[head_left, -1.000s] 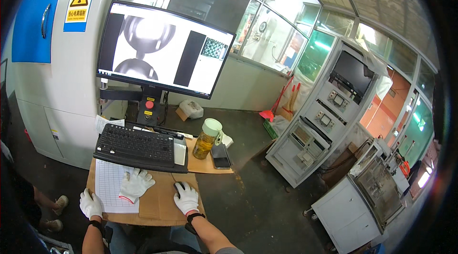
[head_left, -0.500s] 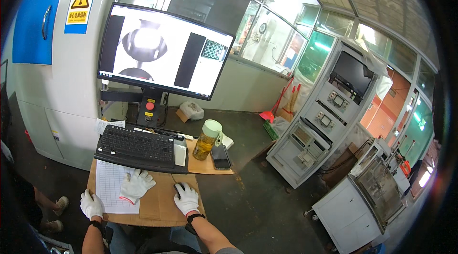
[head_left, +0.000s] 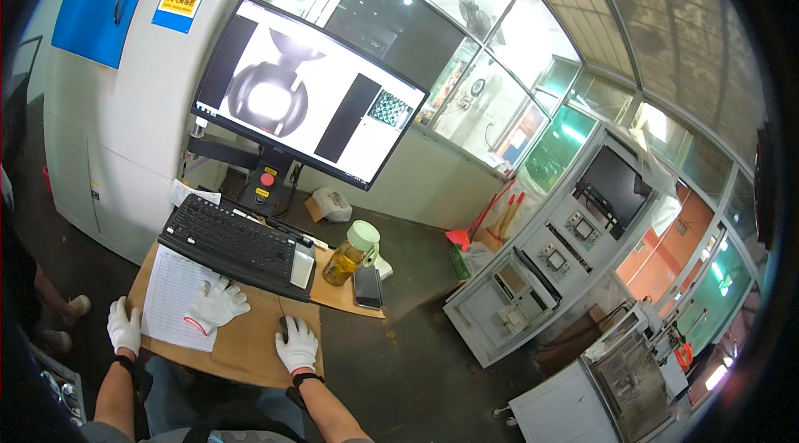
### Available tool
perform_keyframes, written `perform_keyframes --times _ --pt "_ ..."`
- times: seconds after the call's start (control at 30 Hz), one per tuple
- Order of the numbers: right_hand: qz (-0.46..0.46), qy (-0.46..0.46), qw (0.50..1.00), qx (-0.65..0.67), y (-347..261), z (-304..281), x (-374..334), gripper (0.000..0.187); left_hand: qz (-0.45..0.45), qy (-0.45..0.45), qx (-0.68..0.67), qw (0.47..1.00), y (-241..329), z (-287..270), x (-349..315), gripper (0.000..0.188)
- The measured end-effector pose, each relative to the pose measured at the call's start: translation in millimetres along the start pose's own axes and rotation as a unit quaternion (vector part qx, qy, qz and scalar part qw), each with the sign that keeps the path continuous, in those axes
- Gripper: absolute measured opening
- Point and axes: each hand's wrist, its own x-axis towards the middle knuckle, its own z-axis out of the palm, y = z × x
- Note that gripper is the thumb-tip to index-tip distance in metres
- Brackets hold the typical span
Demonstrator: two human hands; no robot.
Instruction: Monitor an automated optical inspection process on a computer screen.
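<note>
My right hand [head_left: 297, 348], in a white knit glove, rests over a dark computer mouse [head_left: 284, 327] on the cardboard-covered tabletop [head_left: 250, 349]. At the table's left edge lies my left hand [head_left: 124, 328], gloved alike, its fingers stretched out and holding nothing. A loose white glove [head_left: 218, 305] with a red cuff edge lies between the hands, partly over a printed grid sheet [head_left: 171, 297]. Beyond them sits a black keyboard [head_left: 229, 239]. The monitor [head_left: 312, 94] shows grey rounded shapes, one with a bright middle.
Right of the keyboard stand a lidded bottle of yellowish liquid [head_left: 349, 256] and a phone [head_left: 367, 287]. A red button [head_left: 266, 179] sits below the monitor. A large white cabinet with a blue door [head_left: 108, 2] rises at left. A grey equipment rack [head_left: 541, 252] stands at right.
The view has tilted and shifted, so the desk appears lower and further left. On the monitor, the rounded shapes have changed position. My right hand stays on the mouse.
</note>
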Motion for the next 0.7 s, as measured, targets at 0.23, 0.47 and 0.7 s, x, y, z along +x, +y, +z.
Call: perform_keyframes --times 0.23,0.47,0.7 --pt "-0.008 0.000 0.999 0.035 16.4 -28.7 -14.8 0.069 -0.136 -0.138 -0.096 0.976 -89.0 -10.4 -74.5 0.051" --pt "-0.121 0.003 0.992 0.041 13.7 -55.5 -86.9 0.058 -0.156 -0.478 0.145 0.852 -152.6 -21.4 -158.7 0.068" --pt "-0.145 0.017 0.989 0.039 0.8 -40.1 -121.8 0.048 -0.211 -0.349 -0.010 0.913 -177.7 -7.3 -187.5 0.062"
